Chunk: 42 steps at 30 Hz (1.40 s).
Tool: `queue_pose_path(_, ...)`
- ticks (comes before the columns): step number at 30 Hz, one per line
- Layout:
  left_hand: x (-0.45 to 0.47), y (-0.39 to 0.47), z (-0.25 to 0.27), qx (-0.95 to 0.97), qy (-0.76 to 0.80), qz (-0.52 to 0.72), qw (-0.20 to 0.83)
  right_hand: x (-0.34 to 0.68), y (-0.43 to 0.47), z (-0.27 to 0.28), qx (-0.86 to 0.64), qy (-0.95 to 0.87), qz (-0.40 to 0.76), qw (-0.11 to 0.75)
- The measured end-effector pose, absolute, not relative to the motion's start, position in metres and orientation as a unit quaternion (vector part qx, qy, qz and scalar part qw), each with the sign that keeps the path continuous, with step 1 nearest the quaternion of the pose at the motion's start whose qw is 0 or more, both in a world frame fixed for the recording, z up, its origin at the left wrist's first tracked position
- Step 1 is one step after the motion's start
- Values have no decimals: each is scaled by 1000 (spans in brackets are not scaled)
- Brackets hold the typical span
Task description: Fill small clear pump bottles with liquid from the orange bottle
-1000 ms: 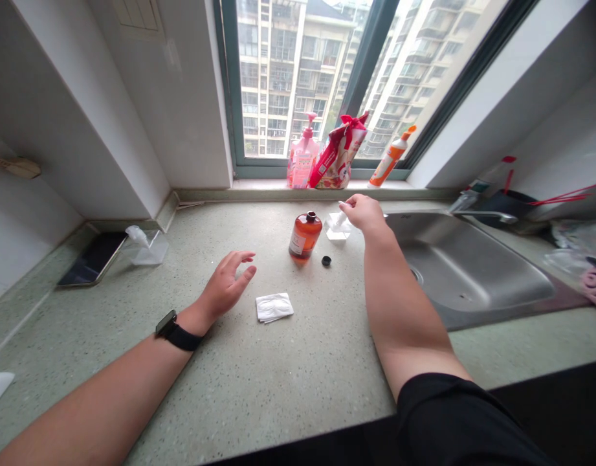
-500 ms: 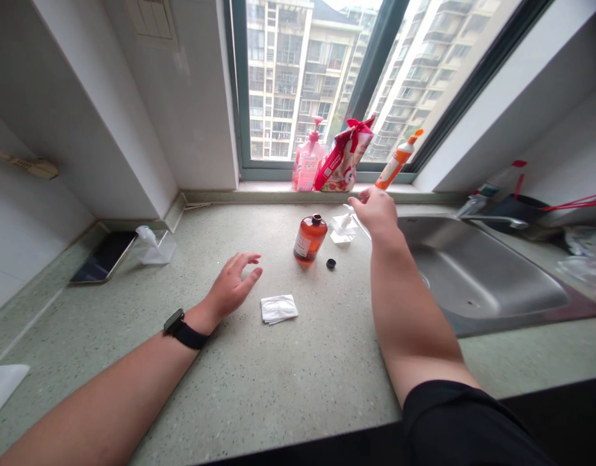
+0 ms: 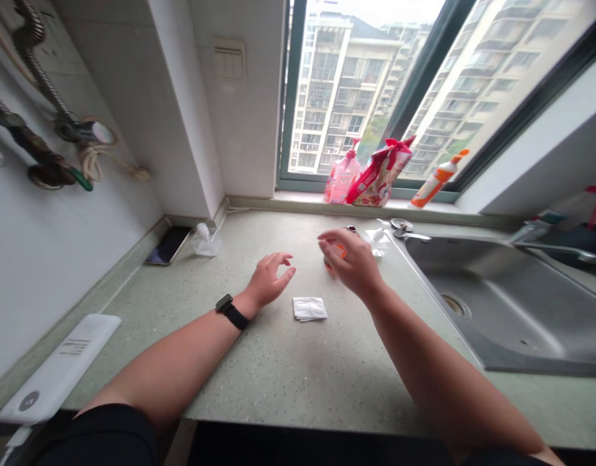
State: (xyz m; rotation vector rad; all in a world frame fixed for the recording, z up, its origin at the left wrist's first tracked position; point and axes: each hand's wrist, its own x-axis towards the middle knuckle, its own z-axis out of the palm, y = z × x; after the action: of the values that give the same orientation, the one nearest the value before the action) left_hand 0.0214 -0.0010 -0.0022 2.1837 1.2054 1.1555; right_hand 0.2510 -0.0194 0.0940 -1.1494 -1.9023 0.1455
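Note:
My left hand point(image 3: 271, 281), with a black watch on its wrist, rests over the counter with its fingers curved and apart, holding nothing. To its right lies a folded white tissue point(image 3: 310, 309). My right hand point(image 3: 352, 262) hovers in front of the amber bottle, thumb and fingers parted and nothing seen in them. Most of the amber bottle point(image 3: 342, 250) is hidden behind that hand; its dark open mouth shows above. The black cap is out of sight. Right behind the hand stands a clear pump bottle point(image 3: 379, 238).
A steel sink point(image 3: 482, 272) takes up the right side, with a metal fitting point(image 3: 401, 225) at its corner. At the left are a phone point(image 3: 168, 245), a second clear container point(image 3: 206, 243) and a white power bank point(image 3: 59, 366). Pink, red and orange packages point(image 3: 343, 178) line the windowsill.
My right hand has come back from near the sill to the front of the amber bottle. The view has swung left. My left hand keeps its pose beside the tissue.

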Motion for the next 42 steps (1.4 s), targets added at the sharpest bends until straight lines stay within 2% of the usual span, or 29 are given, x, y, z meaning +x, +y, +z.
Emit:
queue_pose_path(3,19,1,-1,760,445,440,178,234,-17,35,-467,-796,121,365)
queue_pose_path(6,12,2,3,735,454,478,157,233,-14,0,-443,-834,119,307)
queue_pose_path(10,-11,6,20,685,496,526,93,238,-13,-8,-429,-833,130,324)
queue_pose_path(16,-93,26,42,548,609,566,-88,240,-11,-11,-431,-817,181,337)
queue_pose_path(18,-118,35,35,539,633,550,-80,240,-9,-13,-433,-811,190,344)
queue_pose_path(21,-141,48,13,524,703,480,-12,242,-7,-14,-442,-799,206,351)
queue_pose_path(26,-150,62,-9,522,702,485,11,244,-2,-17,-449,-783,228,365)
queue_pose_path(32,-100,53,-5,615,590,523,25,244,1,-23,-442,-759,222,423)
queue_pose_path(36,-42,22,2,737,495,459,39,239,2,-24,-411,-746,212,479)
queue_pose_path(42,0,-8,5,806,436,400,11,224,0,-15,-389,-756,169,499)
